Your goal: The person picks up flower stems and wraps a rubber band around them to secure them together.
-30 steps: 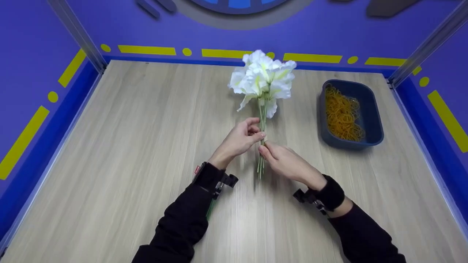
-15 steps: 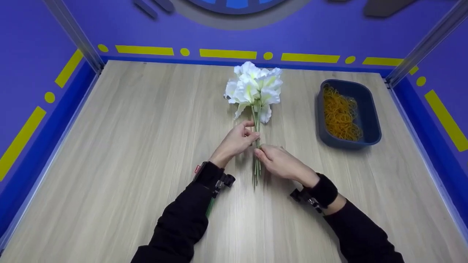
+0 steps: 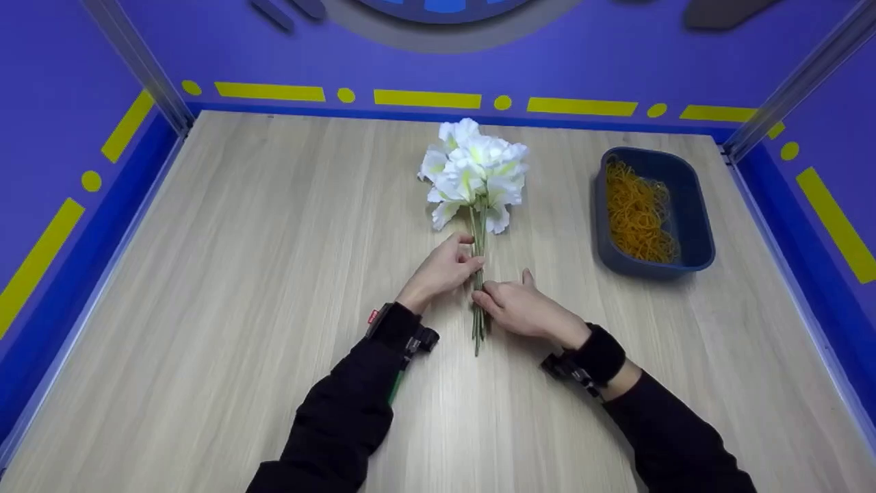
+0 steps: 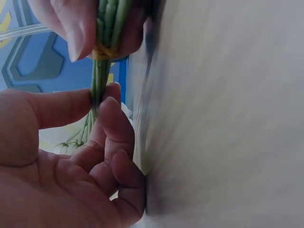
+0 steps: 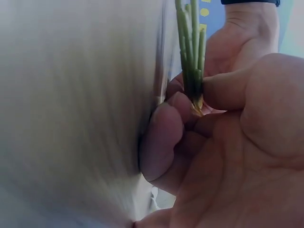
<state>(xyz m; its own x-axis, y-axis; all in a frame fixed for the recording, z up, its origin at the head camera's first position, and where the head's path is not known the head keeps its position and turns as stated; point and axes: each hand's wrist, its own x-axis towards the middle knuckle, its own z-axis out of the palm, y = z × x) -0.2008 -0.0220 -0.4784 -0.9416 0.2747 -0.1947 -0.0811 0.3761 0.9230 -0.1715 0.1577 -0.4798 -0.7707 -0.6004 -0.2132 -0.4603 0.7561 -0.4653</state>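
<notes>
A bunch of white artificial flowers [image 3: 475, 168] lies over the middle of the table, blooms pointing away from me. My left hand [image 3: 443, 266] pinches its green stems [image 4: 99, 78] between thumb and fingers, below the blooms. Lower down, my right hand [image 3: 523, 306] grips the same stems with thumb and fingers. A yellow rubber band [image 4: 104, 51] is wrapped round the stems at the right hand's fingers; in the right wrist view a bit of the band [image 5: 197, 107] shows beneath the thumb. The cut stem ends [image 3: 478, 335] stick out toward me past the right hand.
To the right stands a dark blue-grey plastic bin [image 3: 694, 239] with a heap of yellow rubber bands [image 3: 636, 216] in it. The wood-grain table [image 3: 274, 239] is bounded by blue panels [image 3: 287, 55] with yellow marks at the back and both sides.
Both hands and the flowers have shifted toward me and slightly left. The right hand has slid a little lower along the stems, and one of its fingers now sticks up.
</notes>
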